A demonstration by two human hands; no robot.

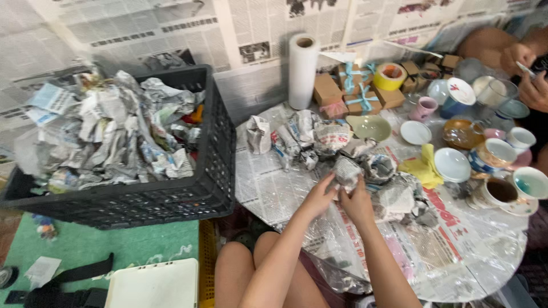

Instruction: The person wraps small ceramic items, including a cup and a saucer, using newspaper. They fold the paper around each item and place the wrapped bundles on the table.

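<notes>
Both hands meet near the middle of the round, plastic-and-newspaper-covered surface (pixel 274 188). The left hand (pixel 321 195) and right hand (pixel 355 201) are closed on one small crumpled newspaper-wrapped bundle (pixel 346 171), held just above the surface. More wrapped bundles (pixel 311 137) lie just beyond, the black plastic crate of crumpled newspaper (pixel 220 142) at left. A firm two-handed grip with the paper eased apart slowly seems wisest, since the contents are hidden.

A crate (pixel 171 199) of crumpled newspaper (pixel 108 134) stands left of the table (pixel 274 188), where wrapped bundles (pixel 319 140) lie left of cups (pixel 502 157), with boxes (pixel 348 88) and a paper roll (pixel 302 71) behind.
</notes>
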